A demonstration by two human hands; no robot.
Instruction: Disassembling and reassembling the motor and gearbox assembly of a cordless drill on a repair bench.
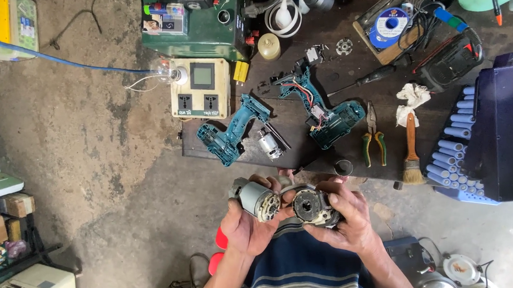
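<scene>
So the person was sitting at the edge of a low dark workbench (335,53) with both hands pulled in close over a striped shirt. The left hand (246,226) was curled snugly around a small silver cylindrical electric motor (257,199), cradled in the palm with its open end turned toward the other hand, probably so the two parts could be looked at face to face. The right hand (347,219) was wrapped tight round a dark round gearbox-like housing with a circular opening (310,207), fingers over the top and thumb near the rim. The two pieces sat just beside each other, nearly touching, tilted up toward the eyes. Just beyond the hands, up on the bench, lay a teal plastic drill shell half (228,135) with a second small silver motor (268,143) beside it, and further right the other teal shell half with red wires showing (322,113). Past the right hand there were green-handled pliers (372,137), an orange-handled paint brush (412,154) and a row of light blue cylindrical battery cells (456,149) leaning against a dark blue box (510,125). Off beyond the left hand sat a cream socket box with a small screen (200,87), likely parked within easy reach
</scene>
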